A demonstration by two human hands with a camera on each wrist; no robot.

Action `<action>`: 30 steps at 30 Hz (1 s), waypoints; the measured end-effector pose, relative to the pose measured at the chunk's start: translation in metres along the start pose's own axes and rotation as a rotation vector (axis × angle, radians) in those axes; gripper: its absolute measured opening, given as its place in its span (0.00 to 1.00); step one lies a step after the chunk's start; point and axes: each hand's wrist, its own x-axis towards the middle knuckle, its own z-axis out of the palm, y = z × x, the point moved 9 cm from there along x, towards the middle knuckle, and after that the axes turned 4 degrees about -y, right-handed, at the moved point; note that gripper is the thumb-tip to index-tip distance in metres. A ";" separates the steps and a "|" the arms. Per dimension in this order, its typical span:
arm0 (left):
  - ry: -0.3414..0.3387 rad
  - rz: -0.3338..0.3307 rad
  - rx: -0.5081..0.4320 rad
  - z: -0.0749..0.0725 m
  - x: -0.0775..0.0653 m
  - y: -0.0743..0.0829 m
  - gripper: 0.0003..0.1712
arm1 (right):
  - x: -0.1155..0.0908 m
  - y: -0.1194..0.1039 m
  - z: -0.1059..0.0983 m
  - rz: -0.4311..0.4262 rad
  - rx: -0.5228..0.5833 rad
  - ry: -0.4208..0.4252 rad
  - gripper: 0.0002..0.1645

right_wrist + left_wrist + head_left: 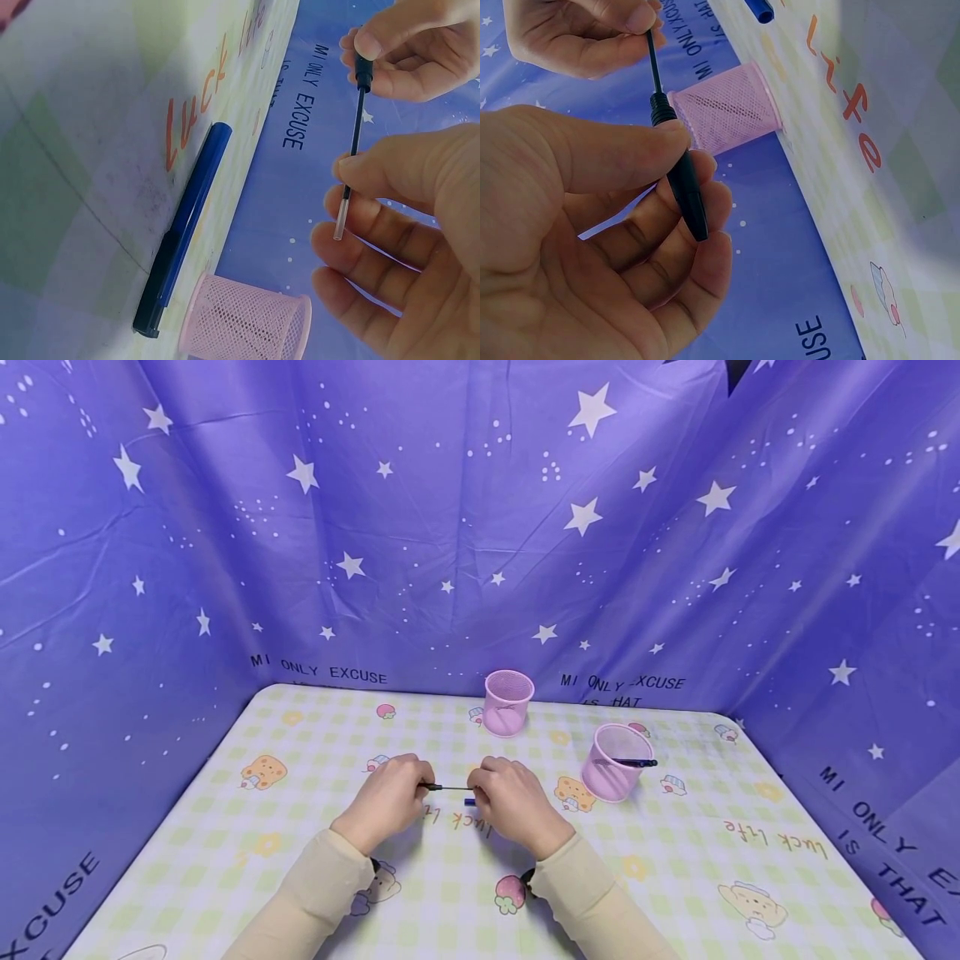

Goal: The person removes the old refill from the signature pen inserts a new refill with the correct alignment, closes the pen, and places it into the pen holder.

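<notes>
My left hand (392, 797) pinches the black tapered front section (679, 169) of a pen between thumb and fingers. A thin ink refill (355, 135) sticks out of its ribbed end. The refill's clear tail is pinched between the thumb and index finger of my right hand (517, 800), level with the left. On the tabletop just below the hands lies a blue pen barrel (187, 225) with a dark clip end, apart from both hands. In the head view, my right hand covers most of it.
A pink mesh pen cup (507, 714) stands near the table's back edge. Another pink mesh cup (609, 777) stands to the right, with a dark pen (635, 763) at its rim. The checked tablecloth (315, 860) covers the table; a purple star-printed curtain (450, 527) surrounds it.
</notes>
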 end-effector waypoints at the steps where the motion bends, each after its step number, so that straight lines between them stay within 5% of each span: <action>1: 0.000 -0.003 -0.001 0.000 0.000 0.000 0.11 | 0.000 0.000 0.000 0.000 0.000 0.001 0.05; 30: -0.007 -0.046 -0.009 -0.002 0.000 -0.004 0.11 | -0.001 0.006 0.002 0.015 -0.011 -0.014 0.06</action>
